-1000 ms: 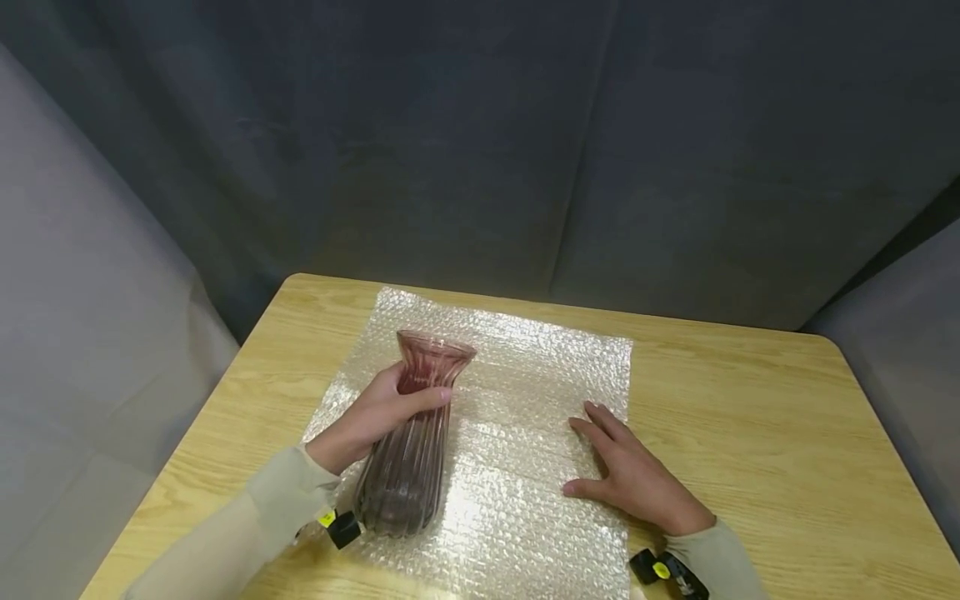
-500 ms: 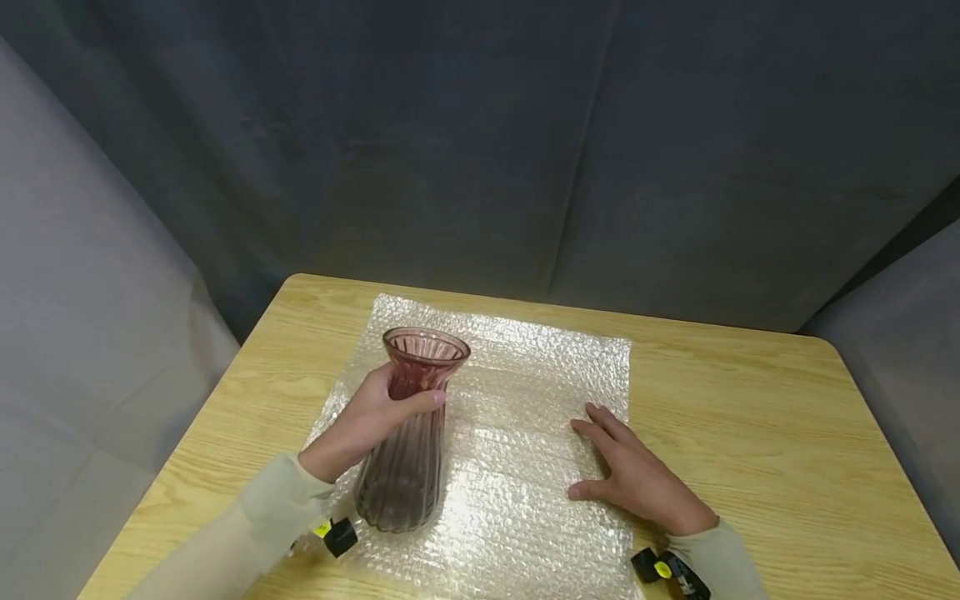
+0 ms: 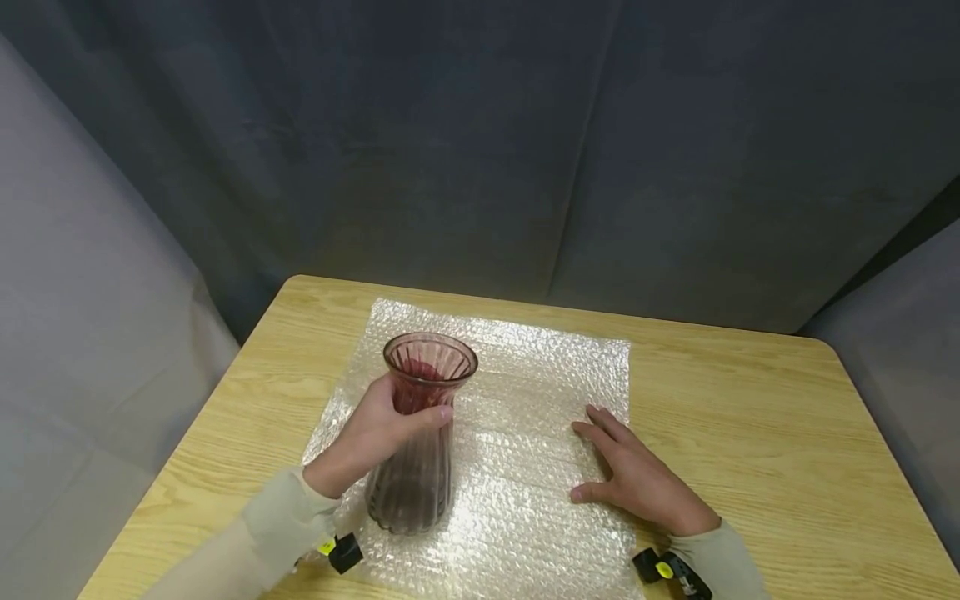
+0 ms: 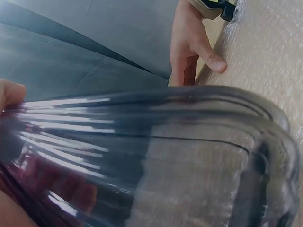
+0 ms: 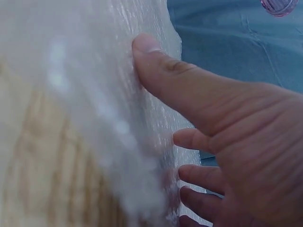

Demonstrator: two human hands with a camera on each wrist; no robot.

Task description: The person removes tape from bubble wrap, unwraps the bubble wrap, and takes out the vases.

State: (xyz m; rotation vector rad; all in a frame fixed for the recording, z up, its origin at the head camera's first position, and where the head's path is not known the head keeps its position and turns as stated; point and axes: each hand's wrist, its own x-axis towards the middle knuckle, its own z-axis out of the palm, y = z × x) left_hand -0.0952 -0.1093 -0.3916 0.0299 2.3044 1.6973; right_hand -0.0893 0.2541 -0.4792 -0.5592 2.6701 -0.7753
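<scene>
A ribbed glass vase [image 3: 412,492], pinkish at its flared mouth and grey lower down, is held by my left hand [image 3: 382,433] just below the rim. My thumb lies across its front, and the other fingers go behind the neck. In the left wrist view the clear body of the vase [image 4: 189,156] fills much of the picture. Whether its base touches the bubble wrap [image 3: 517,525] beneath is hard to tell. My right hand [image 3: 637,479] rests at the right edge of this sheet, fingers spread and thumb apart, as the right wrist view also shows.
The bubble wrap lies flat on a wooden table [image 3: 750,433] with rounded far corners. Behind the table hangs a dark curtain [image 3: 480,150]. Pale cloth [image 3: 90,333] borders the left side, and more hangs at the right.
My left hand has tipped the vase more upright, so its round mouth now shows from above. Over the last half second the vase has shifted slightly right. My right hand has barely moved.
</scene>
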